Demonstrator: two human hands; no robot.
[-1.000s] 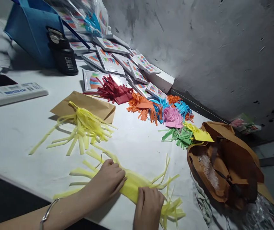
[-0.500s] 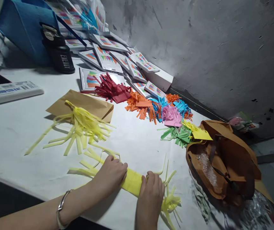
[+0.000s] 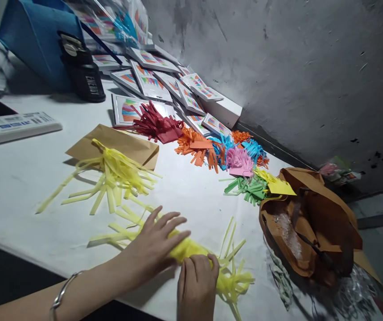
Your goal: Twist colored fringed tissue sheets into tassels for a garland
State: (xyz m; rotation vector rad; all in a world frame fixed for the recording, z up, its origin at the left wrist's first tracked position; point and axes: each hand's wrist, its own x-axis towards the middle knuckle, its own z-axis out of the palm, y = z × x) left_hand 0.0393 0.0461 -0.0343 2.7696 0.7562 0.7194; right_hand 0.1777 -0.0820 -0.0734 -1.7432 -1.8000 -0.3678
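Splaying wide over the paper (image 3: 193,249), the left hand (image 3: 154,245) is released; the right hand (image 3: 197,281), curled, grips it. Right of the paper sits a bag (image 3: 336,211).

Head camera: oblique view, forward and down, over a white table (image 3: 191,191).
The single viewpoint lies above the table's near edge, on the wearer's side, and faces the far edge and the grey wall (image 3: 278,89) beyond. The frame is rolled, so that both edges slope downward to the right. The left hand (image 3: 159,240) and right hand (image 3: 198,285), by the near edge, appear close to the lens; the wall is the more distant ground.
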